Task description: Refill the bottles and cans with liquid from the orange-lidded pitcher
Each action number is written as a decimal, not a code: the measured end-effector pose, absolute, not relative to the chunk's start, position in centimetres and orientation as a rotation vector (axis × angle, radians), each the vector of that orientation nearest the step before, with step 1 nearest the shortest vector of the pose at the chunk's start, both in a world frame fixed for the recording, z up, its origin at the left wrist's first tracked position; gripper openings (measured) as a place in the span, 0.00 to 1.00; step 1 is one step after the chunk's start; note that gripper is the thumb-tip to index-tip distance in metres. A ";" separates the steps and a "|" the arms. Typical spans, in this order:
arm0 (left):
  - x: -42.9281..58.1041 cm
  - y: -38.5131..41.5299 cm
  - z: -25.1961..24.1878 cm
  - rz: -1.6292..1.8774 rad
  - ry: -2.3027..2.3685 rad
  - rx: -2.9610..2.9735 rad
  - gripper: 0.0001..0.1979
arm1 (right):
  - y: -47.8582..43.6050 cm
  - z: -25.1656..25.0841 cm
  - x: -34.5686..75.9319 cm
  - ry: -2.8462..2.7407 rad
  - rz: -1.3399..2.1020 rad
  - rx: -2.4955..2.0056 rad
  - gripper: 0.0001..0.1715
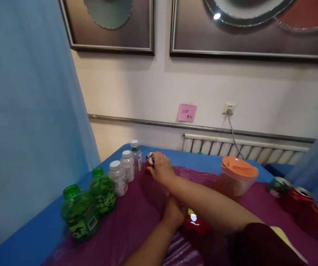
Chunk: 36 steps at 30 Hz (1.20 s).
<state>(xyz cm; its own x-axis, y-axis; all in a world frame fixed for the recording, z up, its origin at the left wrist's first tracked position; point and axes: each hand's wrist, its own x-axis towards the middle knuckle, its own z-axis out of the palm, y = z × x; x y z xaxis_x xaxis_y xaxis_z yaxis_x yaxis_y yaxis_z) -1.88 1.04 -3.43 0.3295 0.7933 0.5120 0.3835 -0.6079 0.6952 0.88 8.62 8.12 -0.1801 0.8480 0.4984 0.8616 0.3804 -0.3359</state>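
At the far side of the table my right hand (162, 168) is closed around a small drink can (150, 159), whose metal top faces me. My left hand (173, 212) is lower and nearer, partly behind my right forearm, so its fingers are mostly hidden. Beside it lies a shiny red scalloped dish (196, 224) with something yellow at its edge. Left of the can stand a clear bottle with a white cap (136, 157) and two white-capped jars, the nearer jar (118, 179) beside the green bottles.
Two green bottles, including the nearest one (79, 214), line the left edge of the purple sheet (122, 229). On the right are a pitcher with an orange lid (238, 171), a green-topped can (278, 187) and two red cans (296, 199). A radiator (216, 146) runs along the wall.
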 end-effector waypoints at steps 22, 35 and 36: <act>-1.5 0.4 -0.4 0.949 0.720 2.370 0.37 | -8.5 4.9 19.2 -1.966 -0.006 -1.000 0.44; -1.2 0.3 0.2 1.038 0.947 2.333 0.33 | -11.9 1.0 22.8 -1.383 -0.278 -1.237 0.31; -1.2 0.3 0.4 1.053 0.961 2.333 0.33 | -11.3 0.7 24.3 -1.260 -0.285 -1.282 0.31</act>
